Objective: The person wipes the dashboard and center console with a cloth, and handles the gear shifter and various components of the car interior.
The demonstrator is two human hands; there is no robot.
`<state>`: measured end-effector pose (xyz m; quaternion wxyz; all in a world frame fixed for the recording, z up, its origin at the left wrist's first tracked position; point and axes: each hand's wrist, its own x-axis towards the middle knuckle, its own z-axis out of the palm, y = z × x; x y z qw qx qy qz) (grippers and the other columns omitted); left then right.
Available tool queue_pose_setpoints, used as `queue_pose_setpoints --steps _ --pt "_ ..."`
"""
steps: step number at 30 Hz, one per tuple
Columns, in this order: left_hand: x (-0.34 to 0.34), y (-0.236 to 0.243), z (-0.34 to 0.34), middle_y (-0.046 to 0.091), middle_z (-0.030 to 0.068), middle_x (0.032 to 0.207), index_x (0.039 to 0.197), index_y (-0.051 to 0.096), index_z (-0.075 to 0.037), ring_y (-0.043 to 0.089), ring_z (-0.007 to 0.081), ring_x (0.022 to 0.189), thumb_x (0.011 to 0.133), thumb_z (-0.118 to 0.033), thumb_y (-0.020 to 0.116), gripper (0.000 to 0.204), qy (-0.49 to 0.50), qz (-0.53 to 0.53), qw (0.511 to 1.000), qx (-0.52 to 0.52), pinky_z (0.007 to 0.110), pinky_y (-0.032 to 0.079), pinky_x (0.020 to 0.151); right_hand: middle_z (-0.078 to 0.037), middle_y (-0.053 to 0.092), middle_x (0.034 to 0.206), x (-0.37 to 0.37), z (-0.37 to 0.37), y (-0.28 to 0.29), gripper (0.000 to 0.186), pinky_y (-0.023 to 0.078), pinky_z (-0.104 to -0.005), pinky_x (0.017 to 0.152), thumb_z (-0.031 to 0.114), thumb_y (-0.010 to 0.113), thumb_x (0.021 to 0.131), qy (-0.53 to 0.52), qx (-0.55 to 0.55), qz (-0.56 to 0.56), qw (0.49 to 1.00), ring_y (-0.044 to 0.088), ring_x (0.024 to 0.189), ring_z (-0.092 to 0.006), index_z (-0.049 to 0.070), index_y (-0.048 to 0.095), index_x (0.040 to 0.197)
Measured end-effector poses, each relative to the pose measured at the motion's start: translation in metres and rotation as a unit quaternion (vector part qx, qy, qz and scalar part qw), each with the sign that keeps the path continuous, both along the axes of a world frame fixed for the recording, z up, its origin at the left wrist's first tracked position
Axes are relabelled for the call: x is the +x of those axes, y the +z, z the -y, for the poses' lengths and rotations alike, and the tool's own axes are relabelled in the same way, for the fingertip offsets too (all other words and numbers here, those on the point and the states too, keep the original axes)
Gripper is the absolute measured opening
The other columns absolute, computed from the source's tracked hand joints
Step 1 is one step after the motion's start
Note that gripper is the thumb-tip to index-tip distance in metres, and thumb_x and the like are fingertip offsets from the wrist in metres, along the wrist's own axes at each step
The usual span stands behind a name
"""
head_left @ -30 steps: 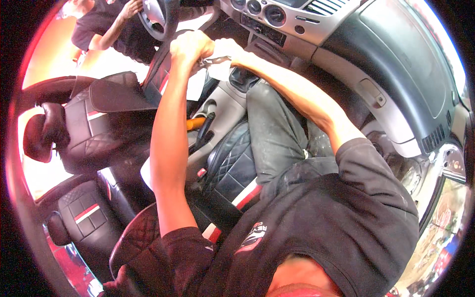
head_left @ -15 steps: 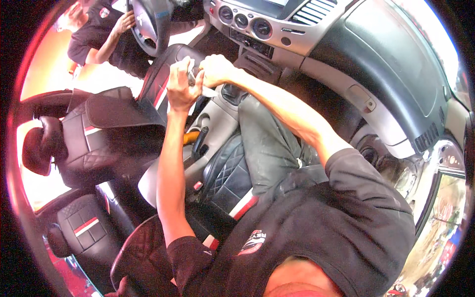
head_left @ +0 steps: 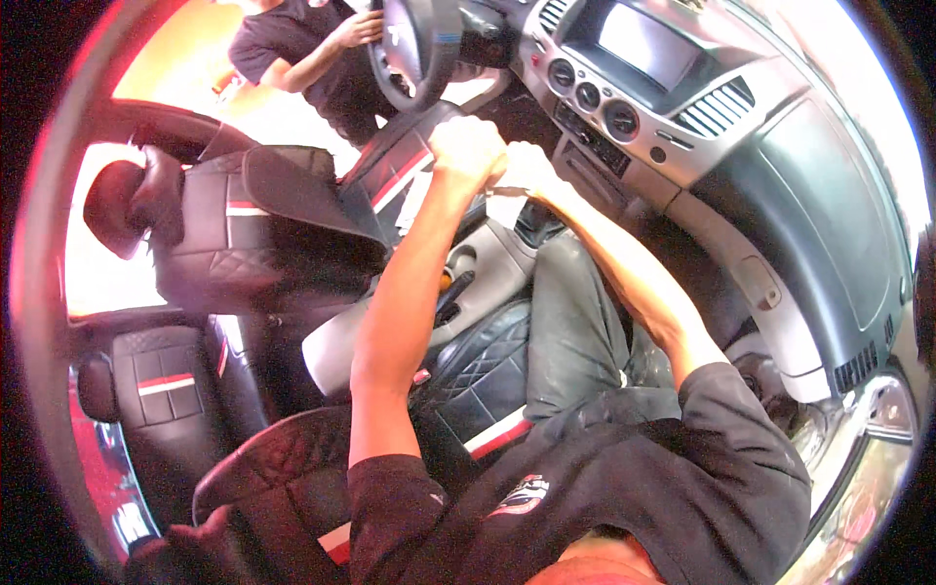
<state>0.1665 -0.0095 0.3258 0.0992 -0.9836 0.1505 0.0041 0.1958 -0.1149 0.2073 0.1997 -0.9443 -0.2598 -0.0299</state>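
black seat (head_left: 485, 380) (partly diamond-quilted), red-and-white stripe (head_left: 497, 434); grey console (head_left: 497, 261); white scrap (head_left: 504, 209).

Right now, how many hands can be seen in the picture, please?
3: the wearer's left hand and right hand, close together near the centre console; a co-worker's hand by the steering wheel. Another hand may be hidden.

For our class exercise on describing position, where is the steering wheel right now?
In the head view, the steering wheel is at the top, left of centre, between another person's hand and the round dials, above the person's left hand.
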Motion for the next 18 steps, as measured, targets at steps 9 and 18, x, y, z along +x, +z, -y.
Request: queue_pose_setpoints --steps 9,18 --pt "0.056 -0.039 -0.021 0.067 0.0261 0.086 0.083 0.065 0.001 0.066 0.041 0.076 0.104 -0.045 0.034 0.059 -0.059 -0.121 0.973 -0.189 0.053 0.047 0.076 -0.011 0.072 0.083 0.032 0.012 -0.073 0.027 0.056 -0.0411 0.076 0.038 0.064 0.078 -0.035 0.106 0.091 0.99 0.071 0.08 -0.0286 0.017 0.074 0.093" --pt "-0.026 -0.046 -0.019 0.064 0.0137 0.08 0.089 0.063 -0.008 0.065 0.0365 0.073 0.086 -0.03 0.067 0.023 -0.088 0.155 0.919 -0.351 0.042 0.053 0.068 -0.016 0.068 0.079 0.008 0.023 -0.042 0.027 0.053 -0.0437 0.068 0.031 0.065 0.078 0.123 0.125 0.212 0.961 0.065 0.072 -0.032 0.006 0.069 0.085"
